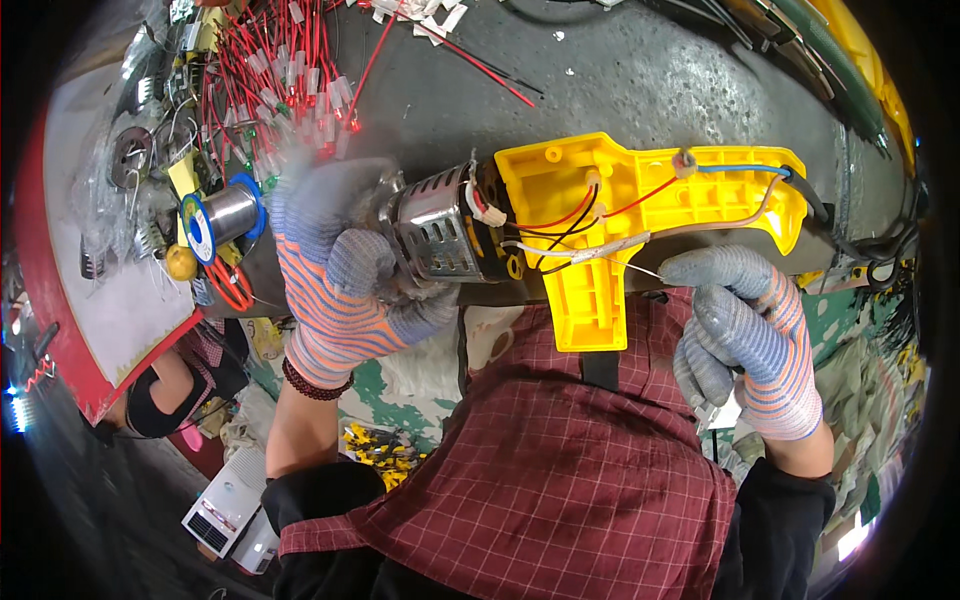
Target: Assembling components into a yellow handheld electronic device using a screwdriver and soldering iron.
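Head: ribbed yellow shell, likely plastic.

Left of the T-shaped yellow plastic shell sits the slotted cylindrical metal housing; further left, the round blue-rimmed spool, thin red insulated wires behind it.

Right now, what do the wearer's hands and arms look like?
The left hand and right hand wear matching knit gloves, blue-grey with orange stripes and greyer fingers. A dark red beaded bracelet circles the left wrist. Both sleeves are plain black, stopping short of the gloves.
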